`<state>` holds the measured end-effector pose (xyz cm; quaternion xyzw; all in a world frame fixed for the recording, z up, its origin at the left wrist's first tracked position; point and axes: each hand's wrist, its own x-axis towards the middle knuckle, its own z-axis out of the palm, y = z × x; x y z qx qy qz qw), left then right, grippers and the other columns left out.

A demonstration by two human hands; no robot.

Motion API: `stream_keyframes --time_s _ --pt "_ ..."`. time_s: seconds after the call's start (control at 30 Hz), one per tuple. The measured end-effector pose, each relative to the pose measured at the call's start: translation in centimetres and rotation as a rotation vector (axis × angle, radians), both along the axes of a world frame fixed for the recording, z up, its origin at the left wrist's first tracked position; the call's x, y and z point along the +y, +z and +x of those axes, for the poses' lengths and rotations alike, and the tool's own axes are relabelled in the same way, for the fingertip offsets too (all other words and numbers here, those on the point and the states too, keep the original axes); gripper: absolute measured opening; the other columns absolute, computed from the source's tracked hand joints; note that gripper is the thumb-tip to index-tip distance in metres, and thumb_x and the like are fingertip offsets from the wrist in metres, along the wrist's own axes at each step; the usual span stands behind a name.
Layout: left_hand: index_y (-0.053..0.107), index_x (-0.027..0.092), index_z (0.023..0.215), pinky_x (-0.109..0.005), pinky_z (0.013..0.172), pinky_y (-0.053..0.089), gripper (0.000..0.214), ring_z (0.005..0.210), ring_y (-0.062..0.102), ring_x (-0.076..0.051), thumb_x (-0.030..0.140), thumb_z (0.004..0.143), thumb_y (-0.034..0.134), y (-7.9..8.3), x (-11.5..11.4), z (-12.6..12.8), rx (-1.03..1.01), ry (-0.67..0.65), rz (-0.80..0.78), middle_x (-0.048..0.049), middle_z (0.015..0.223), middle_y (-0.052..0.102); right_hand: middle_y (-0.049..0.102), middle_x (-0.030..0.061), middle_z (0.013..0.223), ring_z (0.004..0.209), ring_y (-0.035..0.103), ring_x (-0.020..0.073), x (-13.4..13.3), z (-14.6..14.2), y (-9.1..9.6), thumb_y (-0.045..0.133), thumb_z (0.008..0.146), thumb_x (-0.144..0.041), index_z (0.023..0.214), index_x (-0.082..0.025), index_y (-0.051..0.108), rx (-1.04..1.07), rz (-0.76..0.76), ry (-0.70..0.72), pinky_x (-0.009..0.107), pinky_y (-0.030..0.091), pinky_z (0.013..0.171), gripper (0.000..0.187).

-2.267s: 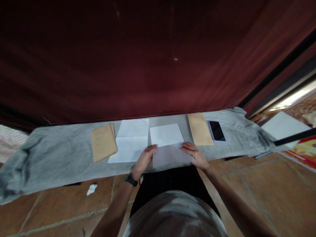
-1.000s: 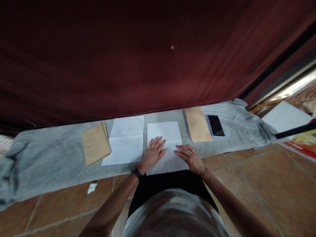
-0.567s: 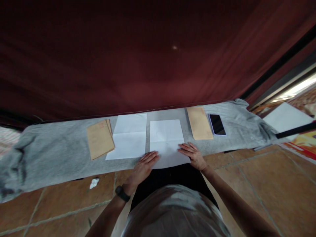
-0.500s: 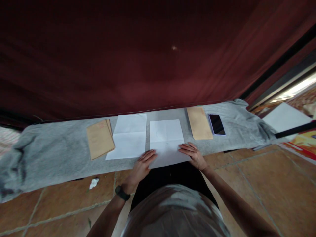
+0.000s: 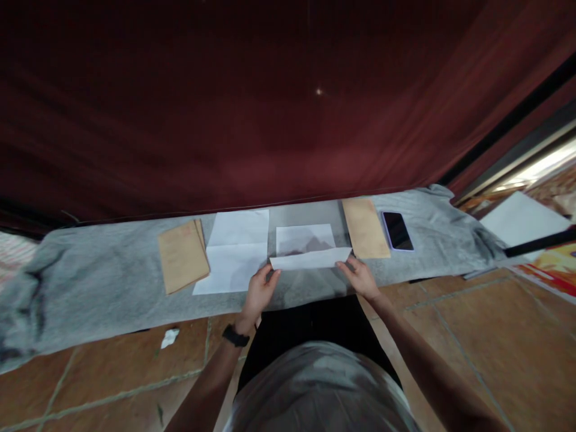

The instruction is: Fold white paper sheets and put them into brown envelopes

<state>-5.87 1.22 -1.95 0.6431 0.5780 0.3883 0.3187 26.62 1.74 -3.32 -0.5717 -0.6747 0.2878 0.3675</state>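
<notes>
1. The white sheet [image 5: 306, 239] lies in the middle of the worktop, directly ahead of the person. It is plain and unmarked. Its far part rests flat, while the near edge stands raised off the surface and folded toward the far side, casting a shadow on the flat part.
2. The left hand [image 5: 261, 288] pinches the raised edge at its left corner, and the right hand [image 5: 360, 277] pinches it at the right corner. A dark wristwatch [image 5: 235, 336] sits on the left wrist.
3. A second white sheet [image 5: 236, 252], showing a crease across its middle, lies flat just beside the first on the left. Left of that is a stack of tan envelopes [image 5: 182, 255].
4. A single tan envelope [image 5: 365, 236] lies just right of the held sheet, with a smartphone [image 5: 398, 231], screen dark, beside it.
5. The worktop is long, narrow and covered by a grey cloth [image 5: 103, 288] that bunches at both ends.
6. A dark red curtain [image 5: 252, 108] hangs behind. The floor [image 5: 472, 342] is terracotta tile, and a small white scrap [image 5: 170, 338] lies on it near the worktop's edge.
</notes>
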Motion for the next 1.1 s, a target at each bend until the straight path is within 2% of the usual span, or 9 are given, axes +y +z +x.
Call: stream_keyframes --time_s 0.2,0.33,0.4,0.53,0.63,0.8,0.9,1.0,1.1 --pt "0.054 0.021 0.068 -0.023 0.063 0.04 0.033 0.064 0.051 -0.013 0.048 0.086 0.06 0.3 2.5 1.3 -0.133 0.102 -0.055 0.0051 0.063 0.052 0.067 0.0008 0.075 0.073 0.062 0.0196 2.3 -1.3 0.3 0.052 0.093 -0.054 0.085 -0.022 0.065 0.034 -0.026 -0.075 0.03 0.049 0.069 0.035" --pt "0.053 0.022 0.067 -0.024 0.059 0.037 0.034 0.059 0.045 -0.013 0.049 0.087 0.059 0.3 3.3 2.1 -0.135 0.192 -0.065 0.0059 0.059 0.047 0.053 -0.0039 0.061 0.058 0.05 0.0145 3.3 -2.1 0.7 0.056 0.09 -0.054 0.069 -0.023 0.056 0.039 -0.024 -0.153 0.026 0.043 0.06 0.038" --pt "0.058 0.022 0.073 -0.024 0.061 0.04 0.031 0.061 0.05 -0.014 0.05 0.085 0.061 0.3 3.6 2.3 -0.191 0.206 -0.074 0.0053 0.061 0.052 0.056 -0.0037 0.062 0.059 0.051 0.0144 3.6 -2.3 0.8 0.058 0.089 -0.054 0.073 -0.022 0.06 0.136 -0.063 -0.14 0.026 0.044 0.061 0.036" --pt "0.069 0.017 0.096 -0.031 0.077 0.052 0.039 0.082 0.066 -0.02 0.052 0.077 0.071 0.1 3.5 1.0 -0.366 -0.021 -0.243 -0.0031 0.082 0.072 0.074 0.0026 0.09 0.085 0.066 0.0206 3.1 -1.4 0.5 0.066 0.083 -0.053 0.095 -0.019 0.07 0.36 -0.144 0.03 0.034 0.054 0.081 0.036" --pt "0.075 0.017 0.098 -0.037 0.087 0.054 0.036 0.093 0.07 -0.025 0.047 0.079 0.071 -0.1 2.6 -1.0 -0.254 -0.283 -0.328 -0.0082 0.1 0.077 0.076 0.0055 0.099 0.096 0.069 0.0239 1.9 0.3 -0.2 0.068 0.084 -0.046 0.095 -0.02 0.073 0.279 -0.203 0.203 0.042 0.052 0.094 0.029" --pt "0.078 0.027 0.106 -0.046 0.111 0.041 0.025 0.123 0.061 -0.027 0.028 0.082 0.069 -0.3 1.0 -2.2 0.063 -0.578 -0.083 -0.0064 0.128 0.07 0.074 0.0055 0.116 0.114 0.067 0.0225 -0.1 1.6 -0.7 0.064 0.089 -0.024 0.098 -0.025 0.073 -0.073 -0.033 0.426 0.049 0.036 0.114 0.013" --pt "0.078 0.028 0.106 -0.046 0.11 0.043 0.023 0.117 0.066 -0.026 0.027 0.085 0.067 -0.5 1.0 -1.2 0.138 -0.44 -0.048 -0.0046 0.12 0.074 0.076 0.0054 0.109 0.108 0.068 0.0221 -0.4 1.0 -0.4 0.058 0.095 -0.029 0.1 -0.026 0.073 -0.197 0.006 0.334 0.043 0.044 0.106 0.017" --pt "0.078 0.021 0.1 -0.039 0.089 0.056 0.025 0.095 0.072 -0.026 0.038 0.085 0.067 -0.9 1.8 0.1 0.028 -0.129 -0.153 -0.007 0.103 0.079 0.076 0.0048 0.095 0.092 0.07 0.022 -0.1 -0.1 -0.1 0.052 0.097 -0.04 0.097 -0.024 0.072 -0.217 -0.072 0.145 0.035 0.051 0.088 0.027" --pt "0.076 0.017 0.092 -0.032 0.073 0.056 0.032 0.081 0.072 -0.024 0.047 0.083 0.067 -1.2 3.1 1.2 -0.031 0.059 -0.242 -0.0069 0.091 0.079 0.073 0.0046 0.085 0.079 0.068 0.0205 0.8 -1.3 0.1 0.048 0.097 -0.045 0.092 -0.022 0.07 -0.255 -0.135 -0.035 0.029 0.049 0.073 0.032"
